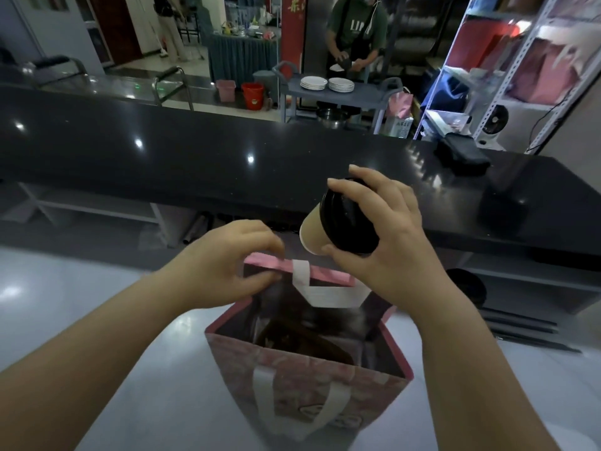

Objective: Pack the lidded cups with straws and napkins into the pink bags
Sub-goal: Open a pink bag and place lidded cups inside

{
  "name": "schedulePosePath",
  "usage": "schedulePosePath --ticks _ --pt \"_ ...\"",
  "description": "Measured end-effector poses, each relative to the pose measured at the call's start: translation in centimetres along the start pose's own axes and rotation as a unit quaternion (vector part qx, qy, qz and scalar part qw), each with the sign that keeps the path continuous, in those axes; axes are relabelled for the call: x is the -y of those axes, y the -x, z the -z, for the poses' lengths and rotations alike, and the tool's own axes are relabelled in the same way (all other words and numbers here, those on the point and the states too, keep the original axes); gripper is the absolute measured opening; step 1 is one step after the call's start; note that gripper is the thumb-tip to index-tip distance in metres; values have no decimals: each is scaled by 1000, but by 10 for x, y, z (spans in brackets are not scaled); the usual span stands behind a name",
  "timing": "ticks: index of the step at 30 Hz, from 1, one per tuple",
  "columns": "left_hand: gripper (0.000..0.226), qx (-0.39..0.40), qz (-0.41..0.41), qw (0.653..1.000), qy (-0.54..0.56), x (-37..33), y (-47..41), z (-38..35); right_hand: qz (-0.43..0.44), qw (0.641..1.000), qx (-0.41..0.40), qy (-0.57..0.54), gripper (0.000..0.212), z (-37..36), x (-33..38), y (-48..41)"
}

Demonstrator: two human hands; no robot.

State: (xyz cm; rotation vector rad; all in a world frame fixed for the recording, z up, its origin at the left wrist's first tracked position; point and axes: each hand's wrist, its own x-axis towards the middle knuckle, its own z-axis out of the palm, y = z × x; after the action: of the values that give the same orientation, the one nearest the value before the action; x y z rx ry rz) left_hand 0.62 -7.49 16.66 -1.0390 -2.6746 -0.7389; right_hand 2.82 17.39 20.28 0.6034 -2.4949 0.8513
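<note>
Lidded cup (313, 234) in the air, just over the far rim of the pink bag (309, 388). The bag's open mouth lies below it, toward the person. Cup's long axis is tilted, base pointing left and away.

Right hand (393, 245) grips the cup, fingers curled round the black lid (348, 219).

Left hand (224, 262) pinches the bag's far-left rim.

Bag stands upright on the tabletop (123, 323).

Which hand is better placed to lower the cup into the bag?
Right. The right hand grips the black-lidded tan paper cup above the open pink paper bag; the left hand pinches the bag's far rim.
</note>
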Motion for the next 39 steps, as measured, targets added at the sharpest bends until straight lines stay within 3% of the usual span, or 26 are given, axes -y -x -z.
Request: schedulePosePath --ticks 5,8,11,15,18,22,27,32,39 --pt "27 78 10 997 -1 10 18 -9 -2 1000 -16 -19 75 0 9 -1" --pt "58 147 84 986 -9 10 24 -18 -2 1000 -24 -19 78 5 17 1" --pt "83 162 114 979 42 8 27 -24 -3 999 -6 -44 75 11 25 8" --pt "109 188 131 971 69 4 29 -29 17 993 96 -69 70 19 35 23" --pt "119 206 121 968 75 0 30 -32 8 981 194 -17 69 6 39 37" --pt "123 243 111 962 57 2 26 -27 -12 960 250 122 72 -36 36 55" --pt "126 264 82 959 58 6 29 -22 -70 926 327 178 77 -88 21 56" --pt "126 252 56 963 73 4 43 -27 -142 909 360 157 89 -129 7 42" --pt "127 244 72 966 45 7 48 -23 -127 918 343 152 82 -159 2 64"
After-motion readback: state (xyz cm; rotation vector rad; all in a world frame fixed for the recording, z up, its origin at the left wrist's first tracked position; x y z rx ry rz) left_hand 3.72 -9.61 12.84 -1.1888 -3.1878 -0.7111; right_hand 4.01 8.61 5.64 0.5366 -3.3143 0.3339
